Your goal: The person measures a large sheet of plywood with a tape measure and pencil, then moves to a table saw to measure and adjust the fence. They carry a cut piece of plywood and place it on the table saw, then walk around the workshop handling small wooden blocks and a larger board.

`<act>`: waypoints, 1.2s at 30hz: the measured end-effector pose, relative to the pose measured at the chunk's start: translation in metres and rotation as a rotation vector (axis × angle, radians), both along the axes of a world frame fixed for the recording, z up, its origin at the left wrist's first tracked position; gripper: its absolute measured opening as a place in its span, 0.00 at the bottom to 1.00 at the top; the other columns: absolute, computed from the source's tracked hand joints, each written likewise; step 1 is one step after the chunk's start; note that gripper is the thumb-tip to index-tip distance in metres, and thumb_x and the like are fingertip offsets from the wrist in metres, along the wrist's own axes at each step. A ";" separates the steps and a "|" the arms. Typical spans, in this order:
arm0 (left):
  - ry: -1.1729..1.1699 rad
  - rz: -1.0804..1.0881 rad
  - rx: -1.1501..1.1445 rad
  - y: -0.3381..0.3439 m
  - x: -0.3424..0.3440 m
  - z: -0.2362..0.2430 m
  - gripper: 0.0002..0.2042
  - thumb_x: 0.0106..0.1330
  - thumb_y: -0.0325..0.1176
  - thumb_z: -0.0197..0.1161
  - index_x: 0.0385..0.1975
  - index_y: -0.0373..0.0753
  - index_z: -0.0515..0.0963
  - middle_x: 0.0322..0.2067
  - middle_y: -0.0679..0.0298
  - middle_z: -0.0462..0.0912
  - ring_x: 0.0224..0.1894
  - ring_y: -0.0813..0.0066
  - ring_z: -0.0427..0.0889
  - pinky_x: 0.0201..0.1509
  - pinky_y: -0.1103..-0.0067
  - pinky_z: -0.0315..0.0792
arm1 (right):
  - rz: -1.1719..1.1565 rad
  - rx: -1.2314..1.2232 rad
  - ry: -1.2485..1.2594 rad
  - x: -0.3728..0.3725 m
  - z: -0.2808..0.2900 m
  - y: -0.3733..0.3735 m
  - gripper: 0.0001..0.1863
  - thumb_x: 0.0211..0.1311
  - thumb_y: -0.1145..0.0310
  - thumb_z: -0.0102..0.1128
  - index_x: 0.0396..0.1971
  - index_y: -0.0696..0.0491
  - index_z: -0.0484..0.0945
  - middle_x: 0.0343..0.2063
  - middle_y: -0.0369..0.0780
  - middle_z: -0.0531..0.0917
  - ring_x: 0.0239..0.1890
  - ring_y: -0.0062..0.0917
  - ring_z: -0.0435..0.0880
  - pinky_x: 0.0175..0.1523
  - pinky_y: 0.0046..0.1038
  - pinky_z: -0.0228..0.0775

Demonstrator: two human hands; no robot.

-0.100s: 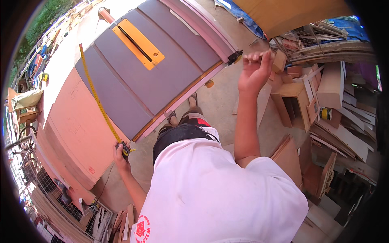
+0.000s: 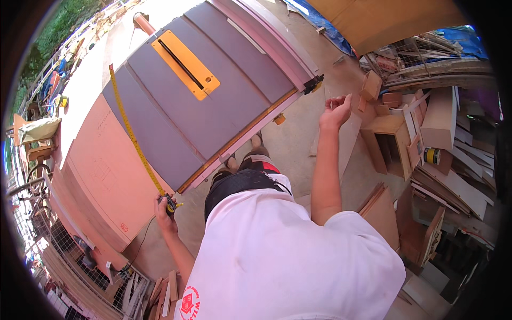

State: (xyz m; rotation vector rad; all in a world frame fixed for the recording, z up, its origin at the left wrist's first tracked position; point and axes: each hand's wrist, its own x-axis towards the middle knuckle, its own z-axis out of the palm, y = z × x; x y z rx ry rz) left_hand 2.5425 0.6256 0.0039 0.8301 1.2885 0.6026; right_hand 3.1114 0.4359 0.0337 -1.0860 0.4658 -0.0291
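Note:
My left hand (image 2: 164,207) grips a black-and-yellow tape measure (image 2: 170,206) at the near left corner of the table saw (image 2: 229,101). Its extended yellow blade (image 2: 133,138) lies diagonally across the saw's grey top, close to the left edge. A yellow throat plate (image 2: 186,64) with a dark slot sits in that top. My right hand (image 2: 335,111) hangs in the air right of the saw, below the black end piece (image 2: 312,85) of the fence rail, with fingers curled and nothing visible in them.
A pink-tinted board (image 2: 101,186) adjoins the saw on the left, near a wire-mesh rack (image 2: 64,266) holding wood. On the right, a plywood box (image 2: 386,144) and several offcuts (image 2: 448,186) are piled on the concrete floor (image 2: 298,144). Blue tarp (image 2: 336,32) shows at the top.
My right hand has moved down, away from the rail's end piece. My left hand still holds the tape measure, and the whole view has shifted slightly.

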 end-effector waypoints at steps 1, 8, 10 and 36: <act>-0.005 -0.003 -0.016 0.006 0.009 -0.001 0.20 0.69 0.38 0.60 0.57 0.38 0.70 0.43 0.57 0.81 0.41 0.70 0.81 0.49 0.73 0.77 | -0.045 -0.067 0.189 0.030 -0.063 -0.024 0.12 0.71 0.55 0.59 0.38 0.47 0.71 0.29 0.30 0.72 0.33 0.17 0.72 0.43 0.26 0.68; -0.001 0.054 -0.050 0.016 0.066 0.024 0.19 0.68 0.37 0.61 0.56 0.39 0.68 0.42 0.56 0.79 0.42 0.69 0.81 0.50 0.74 0.76 | 0.576 0.286 0.441 0.086 -0.287 0.015 0.25 0.73 0.48 0.52 0.59 0.51 0.74 0.54 0.38 0.78 0.56 0.32 0.78 0.56 0.39 0.75; 0.021 0.041 -0.033 0.017 0.081 0.034 0.19 0.67 0.36 0.62 0.55 0.39 0.68 0.42 0.56 0.79 0.42 0.68 0.81 0.51 0.74 0.76 | 0.646 0.458 0.423 0.099 -0.301 0.047 0.26 0.73 0.48 0.52 0.60 0.51 0.74 0.55 0.38 0.78 0.56 0.32 0.78 0.57 0.39 0.74; 0.026 -0.074 0.106 0.082 0.124 0.043 0.21 0.67 0.38 0.60 0.56 0.37 0.68 0.43 0.55 0.78 0.43 0.68 0.80 0.52 0.73 0.76 | 0.268 -0.078 0.268 0.081 -0.304 -0.009 0.21 0.73 0.52 0.56 0.54 0.52 0.73 0.44 0.38 0.81 0.45 0.25 0.81 0.50 0.32 0.76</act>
